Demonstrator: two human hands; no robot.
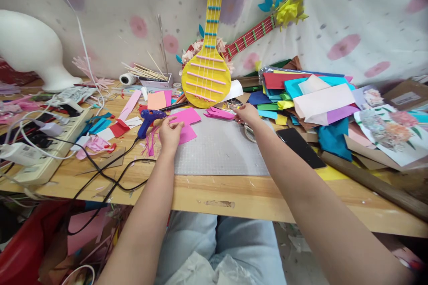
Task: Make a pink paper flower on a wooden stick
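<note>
My left hand (170, 132) rests at the left edge of the grey cutting mat (220, 151), its fingers pinching a bright pink paper sheet (186, 124). A blue glue gun (149, 119) lies just left of that hand, with its black cord trailing off the desk. My right hand (246, 113) reaches to the far side of the mat and touches a small stack of pink paper pieces (219, 113), next to scissors that are mostly hidden under the wrist. Whether the right hand grips anything is unclear.
A yellow paper lute (207, 71) and a red one (249, 35) lean on the back curtain. A heap of coloured paper (310, 95) fills the right side beside a black phone (300, 147). A power strip (43, 151) with cables and a white foam head (30, 49) stand at left.
</note>
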